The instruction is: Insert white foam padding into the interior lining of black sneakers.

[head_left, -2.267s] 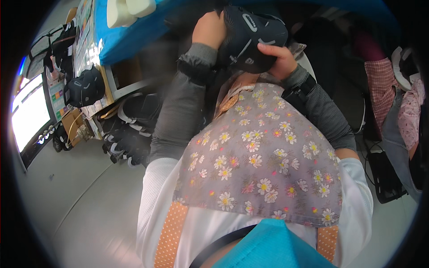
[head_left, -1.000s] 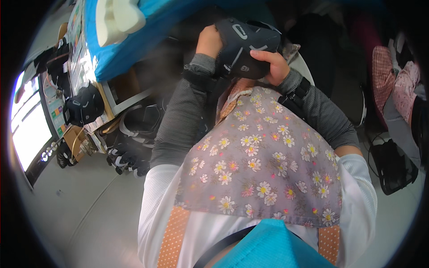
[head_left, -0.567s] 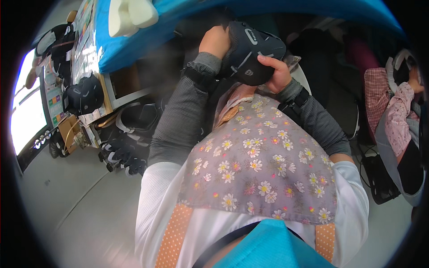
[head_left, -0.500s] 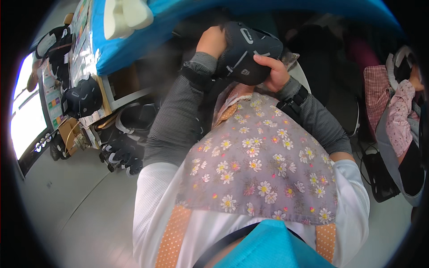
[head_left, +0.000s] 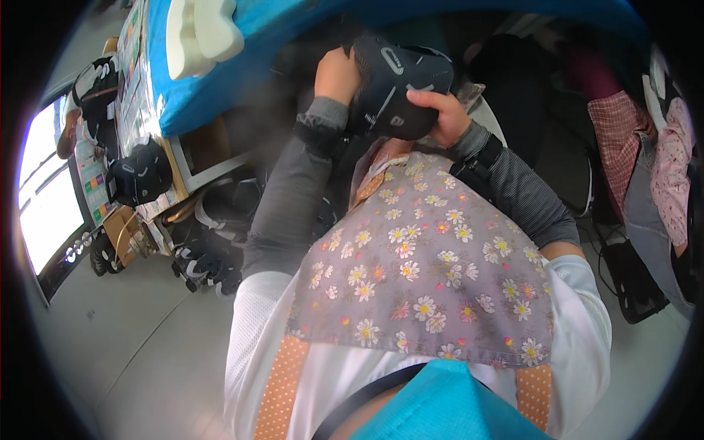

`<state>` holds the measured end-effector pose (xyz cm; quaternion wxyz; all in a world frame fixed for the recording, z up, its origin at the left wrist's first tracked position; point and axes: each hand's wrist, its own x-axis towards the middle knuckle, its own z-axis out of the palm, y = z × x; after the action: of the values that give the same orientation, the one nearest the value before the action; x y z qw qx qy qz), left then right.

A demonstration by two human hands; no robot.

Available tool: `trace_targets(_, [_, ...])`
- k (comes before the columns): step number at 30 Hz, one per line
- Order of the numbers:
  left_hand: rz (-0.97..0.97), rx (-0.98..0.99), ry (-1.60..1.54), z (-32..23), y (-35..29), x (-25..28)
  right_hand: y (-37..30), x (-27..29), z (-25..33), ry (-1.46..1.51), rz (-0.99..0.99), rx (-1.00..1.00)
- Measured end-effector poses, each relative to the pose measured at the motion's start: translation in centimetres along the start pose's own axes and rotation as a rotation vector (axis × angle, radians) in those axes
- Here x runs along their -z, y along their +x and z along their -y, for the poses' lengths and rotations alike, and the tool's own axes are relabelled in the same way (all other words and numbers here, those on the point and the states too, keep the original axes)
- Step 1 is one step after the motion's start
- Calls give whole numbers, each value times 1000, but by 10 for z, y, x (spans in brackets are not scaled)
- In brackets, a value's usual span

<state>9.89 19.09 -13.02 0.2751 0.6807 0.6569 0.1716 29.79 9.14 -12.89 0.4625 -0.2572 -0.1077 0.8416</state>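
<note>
A black, rounded, stiff-looking fabric piece (head_left: pixel 400 92) with light grey markings is held up above my lap. My left hand (head_left: pixel 338 76) closes on its left edge, the fingers hidden behind it. On the lower right side my right hand (head_left: pixel 446 117) grips it, thumb lying on the front face and the other fingers tucked out of sight. The piece's exact kind does not show. Below it, a grey floral apron (head_left: pixel 418 271) covers my lap.
White foam shapes (head_left: pixel 202 37) lie on a blue-covered table (head_left: pixel 257 29) ahead. At left, a similar black piece (head_left: pixel 139 172) sits by a wooden-edged bench, with a dark pile (head_left: pixel 205 264) below. A co-worker's floral sleeve (head_left: pixel 671 161) and a black pedal-like object (head_left: pixel 636 290) are at right.
Both hands and the black fabric piece have shifted slightly left in the picture, with the grip unchanged. The co-worker's arm at the right has lowered.
</note>
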Motion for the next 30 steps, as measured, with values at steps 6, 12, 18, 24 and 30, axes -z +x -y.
trace_targets(6, [20, 50, 4, -20, -6, 7, 5, 10, -1, 18, 26, -63])
trace_targets(12, [57, -9, -252, 1, 3, -8, 9, 12, 6, -23, 44, -86])
trace_targets(18, [23, 129, -416, 12, 1, -14, 3, 19, -4, 255, 75, -124])
trace_targets(24, [-126, 182, -287, 8, -3, -6, -2, 5, -6, -434, 65, 30])
trace_targets(30, [-134, 108, -93, 3, -12, 49, -4, 2, -13, -473, 0, 103])
